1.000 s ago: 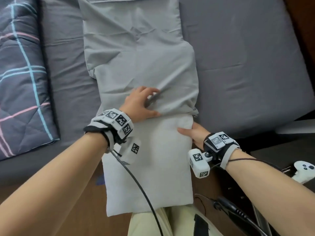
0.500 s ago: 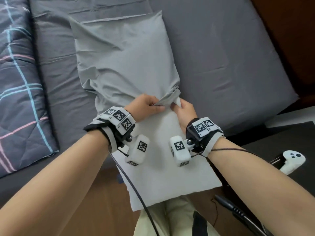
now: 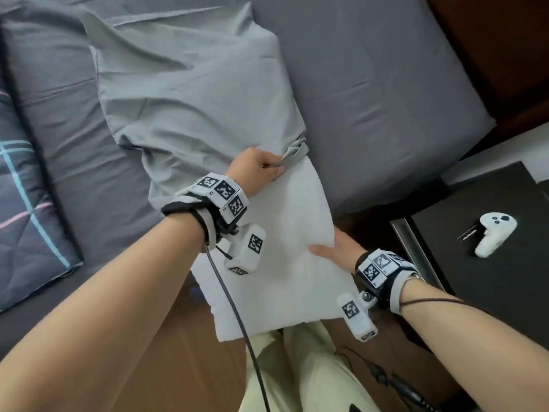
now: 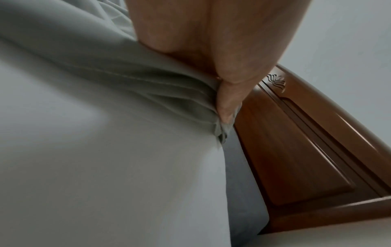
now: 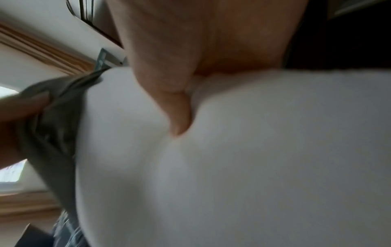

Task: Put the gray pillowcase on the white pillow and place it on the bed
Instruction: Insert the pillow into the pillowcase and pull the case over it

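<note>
The gray pillowcase (image 3: 193,93) covers the far half of the white pillow (image 3: 285,239), which lies from the bed's edge out over the floor. My left hand (image 3: 258,171) grips the bunched hem of the pillowcase at the pillow's middle. The left wrist view shows its thumb (image 4: 226,100) pinching folds of the pillowcase (image 4: 127,71) against the pillow (image 4: 105,167). My right hand (image 3: 335,248) holds the pillow's right edge, with the fingers hidden underneath. Its thumb (image 5: 177,108) dents the pillow (image 5: 243,167) beside the pillowcase hem (image 5: 55,127).
The bed has a dark gray sheet (image 3: 371,84), and a plaid quilt (image 3: 23,188) lies at its left. A black nightstand (image 3: 475,278) with a white controller (image 3: 494,234) stands at the right. A wooden headboard (image 3: 490,40) is at the far right. A cable (image 3: 237,322) hangs from my left wrist.
My right hand let go of the pillowcase hem and moved back to hold the pillow's right edge. My left hand kept its grip on the hem.
</note>
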`<action>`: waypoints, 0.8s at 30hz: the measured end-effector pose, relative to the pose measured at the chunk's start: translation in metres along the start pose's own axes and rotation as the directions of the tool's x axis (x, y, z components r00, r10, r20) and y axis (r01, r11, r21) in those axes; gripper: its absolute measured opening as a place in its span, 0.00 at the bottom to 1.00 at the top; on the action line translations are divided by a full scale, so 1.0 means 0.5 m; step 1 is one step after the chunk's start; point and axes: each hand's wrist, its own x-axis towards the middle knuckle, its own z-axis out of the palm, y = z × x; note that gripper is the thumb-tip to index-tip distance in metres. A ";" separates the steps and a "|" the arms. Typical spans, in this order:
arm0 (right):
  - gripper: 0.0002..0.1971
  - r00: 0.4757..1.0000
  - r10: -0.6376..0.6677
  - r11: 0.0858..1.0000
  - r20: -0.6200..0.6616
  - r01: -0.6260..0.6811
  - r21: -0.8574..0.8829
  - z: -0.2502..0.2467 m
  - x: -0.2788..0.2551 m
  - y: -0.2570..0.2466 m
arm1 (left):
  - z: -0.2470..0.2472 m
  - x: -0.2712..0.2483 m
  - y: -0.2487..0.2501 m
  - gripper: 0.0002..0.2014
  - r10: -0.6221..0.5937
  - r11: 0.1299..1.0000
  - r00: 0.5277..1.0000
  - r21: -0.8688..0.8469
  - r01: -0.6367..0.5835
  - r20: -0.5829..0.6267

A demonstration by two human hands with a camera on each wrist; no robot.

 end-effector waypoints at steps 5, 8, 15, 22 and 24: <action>0.20 0.961 -0.112 0.982 -0.252 0.146 0.120 0.048 0.003 -0.010 | 0.019 0.022 0.032 0.16 0.076 0.990 0.997 0.118 -0.075 -0.004; 0.16 0.926 -0.210 0.953 -0.314 0.265 0.144 0.044 0.001 -0.035 | 0.042 0.026 0.047 0.14 0.106 0.982 0.994 0.157 -0.107 0.016; 0.11 0.893 -0.248 0.916 -0.375 0.342 0.209 0.009 -0.006 -0.070 | 0.097 -0.022 0.063 0.16 0.135 0.986 0.966 0.069 -0.153 0.219; 0.10 0.888 -0.187 0.900 -0.420 0.326 0.288 -0.030 -0.012 -0.077 | 0.084 -0.039 0.058 0.15 0.148 0.989 0.980 -0.009 -0.148 0.130; 0.06 0.870 -0.107 0.943 -0.482 0.243 0.228 -0.050 0.003 -0.058 | 0.073 -0.043 0.036 0.18 0.068 0.997 0.998 0.021 -0.068 -0.006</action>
